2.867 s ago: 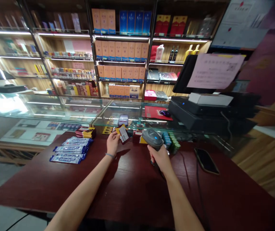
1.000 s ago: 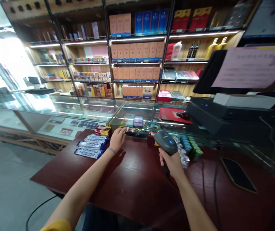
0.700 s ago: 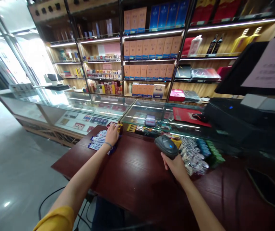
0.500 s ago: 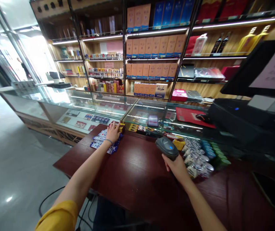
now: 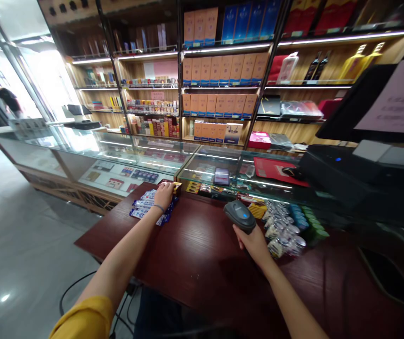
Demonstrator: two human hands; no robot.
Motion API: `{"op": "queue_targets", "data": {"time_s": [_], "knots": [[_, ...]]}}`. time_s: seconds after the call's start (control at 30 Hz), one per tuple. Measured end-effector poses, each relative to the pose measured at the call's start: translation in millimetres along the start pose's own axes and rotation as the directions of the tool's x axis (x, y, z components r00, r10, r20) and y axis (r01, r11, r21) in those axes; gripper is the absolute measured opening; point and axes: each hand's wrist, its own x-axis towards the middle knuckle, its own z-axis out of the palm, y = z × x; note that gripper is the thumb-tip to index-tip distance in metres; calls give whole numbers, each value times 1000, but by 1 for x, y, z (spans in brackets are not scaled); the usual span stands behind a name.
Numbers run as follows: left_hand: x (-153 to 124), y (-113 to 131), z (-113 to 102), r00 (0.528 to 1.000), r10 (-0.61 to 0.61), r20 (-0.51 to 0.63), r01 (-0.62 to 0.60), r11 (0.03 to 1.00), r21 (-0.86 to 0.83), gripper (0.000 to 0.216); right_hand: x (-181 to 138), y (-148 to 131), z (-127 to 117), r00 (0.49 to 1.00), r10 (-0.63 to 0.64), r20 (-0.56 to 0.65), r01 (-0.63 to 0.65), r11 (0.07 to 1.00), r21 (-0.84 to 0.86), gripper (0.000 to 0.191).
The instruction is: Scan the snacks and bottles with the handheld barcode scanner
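Observation:
My right hand [image 5: 253, 242] grips a dark grey barcode scanner [image 5: 240, 215] by its handle, fingers wrapped round it. The scanner is held above the dark red-brown table [image 5: 195, 249], and a small blue light glows on its top. At the far left corner, my left hand [image 5: 164, 195] has its fingers bent over a small dark red and yellow box [image 5: 177, 187]. The fingertips are partly hidden behind the knuckles. Blue and white packets [image 5: 143, 203] lie spread beneath and beside that hand, overlapping on the table.
Shrink-wrapped cans [image 5: 281, 230] and green cans [image 5: 315, 223] stand right of the scanner. A glass display counter [image 5: 216, 162] runs behind the table. A dark monitor [image 5: 350, 108] and a phone-like dark object [image 5: 387, 273] are at the right. Far left, a person [image 5: 9, 100] is at the entrance.
The fingers of my left hand have drawn in and bent over the dark red and yellow box. My right hand still holds the scanner. More of the person at the entrance shows. The view has shifted slightly.

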Motion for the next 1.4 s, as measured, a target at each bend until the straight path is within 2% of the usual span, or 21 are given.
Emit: {"op": "queue_targets", "data": {"time_s": [0.1, 0.17, 0.2, 0.23, 0.3, 0.37, 0.4, 0.47, 0.53, 0.67, 0.83, 0.93, 1.0, 1.13, 1.2, 1.4], "knots": [[-4, 19, -2, 986, -142, -91, 119, 967, -224, 29, -1, 0, -4, 999, -14, -30, 14, 1000, 6, 44], [-6, 36, 3, 940, -310, -143, 226, 880, -418, 23, -2, 0, -6, 998, -24, -50, 24, 1000, 1, 43], [-7, 46, 8, 904, -401, -145, 268, 799, -538, 19, -2, 0, -8, 998, -28, -57, 28, 1000, 0, 43], [-9, 57, 14, 865, -487, -121, 293, 686, -666, 15, -2, 0, -8, 997, -31, -64, 31, 1000, 3, 42], [-15, 81, 28, 798, -602, 34, 295, 341, -892, 12, -3, -1, -9, 997, -29, -69, 31, 999, 22, 40], [-23, 105, 44, 769, -596, 233, 261, -40, -964, 14, -4, -3, -9, 998, -17, -66, 20, 999, 51, 41], [-27, 115, 51, 758, -574, 311, 242, -195, -950, 15, -5, -3, -9, 997, -11, -71, 15, 998, 62, 41], [-35, 132, 64, 733, -533, 421, 214, -407, -888, 15, -7, -4, -8, 996, -4, -93, 10, 998, 63, 42], [-43, 142, 74, 703, -517, 488, 196, -519, -832, 14, -8, -4, -8, 994, -7, -110, 11, 999, 41, 45], [-54, 145, 86, 669, -495, 554, 207, -591, -779, 16, -10, -2, -7, 999, 4, -43, -5, 999, -45, 45], [-61, 138, 90, 682, -491, 542, 251, -539, -804, 19, -12, 5, -2, 1000, 27, 16, -22, 971, -236, 41], [-61, 137, 90, 682, -491, 542, 252, -538, -804, 21, -13, 8, 0, 999, 15, 28, -6, 954, -301, 46], [-61, 137, 90, 686, -486, 542, 246, -546, -801, 21, -12, 9, -1, 999, 20, 49, -4, 947, -320, 48], [-62, 138, 89, 710, -458, 535, 260, -536, -803, 24, -10, 9, -3, 991, 47, 124, -3, 942, -336, 37], [-62, 138, 89, 722, -452, 524, 271, -512, -815, 24, -10, 9, -3, 993, 43, 112, -5, 946, -325, 33], [-61, 139, 90, 683, -488, 543, 259, -534, -805, 18, -13, 4, -3, 998, 11, 59, 6, 958, -286, 30]]}}
